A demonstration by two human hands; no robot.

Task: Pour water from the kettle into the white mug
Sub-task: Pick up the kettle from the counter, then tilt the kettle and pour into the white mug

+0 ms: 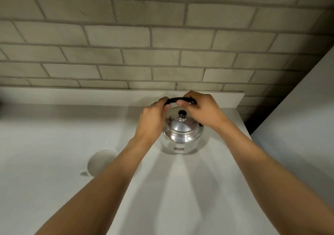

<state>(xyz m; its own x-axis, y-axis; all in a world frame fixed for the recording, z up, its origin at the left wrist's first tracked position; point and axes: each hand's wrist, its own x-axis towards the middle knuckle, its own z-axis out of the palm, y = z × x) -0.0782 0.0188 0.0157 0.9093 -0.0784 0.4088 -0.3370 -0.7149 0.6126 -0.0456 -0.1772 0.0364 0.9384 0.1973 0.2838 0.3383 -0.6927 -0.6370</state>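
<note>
Shiny round stainless-steel kettle (182, 137) standing upright on a pale grey matte countertop (54, 135), toward the back right of the surface, close to the low raised ledge (90, 95) along the wall. Squat, bulging body with mirror finish, reflecting light in bright patches; small rectangular label low on the near side. Domed polished lid (180, 121) seated on top, capped with a small black round knob (182, 113). Black arched handle (180, 100) raised over the lid, smooth and glossy.

Left hand (153, 117) curled around the left end of the black handle, fingers wrapped over it, thumb tucked beneath. Right hand (202, 108) closed on the right portion of the same handle, fingers over the top, thumb pressing from the near side. Both bare forearms stretched forward from the bottom of the view, converging on the kettle.

Plain white ceramic mug (102, 160) on the countertop to the left of the kettle and nearer the viewer, well apart from it, partly hidden behind the left forearm; smooth rounded wall, blending into the pale surface, opening hard to make out.

Behind the ledge, wall of off-white painted bricks (162, 36) with rough texture and recessed grey mortar lines. At the right, a flat pale panel (307, 108) rising beside the countertop's edge.
</note>
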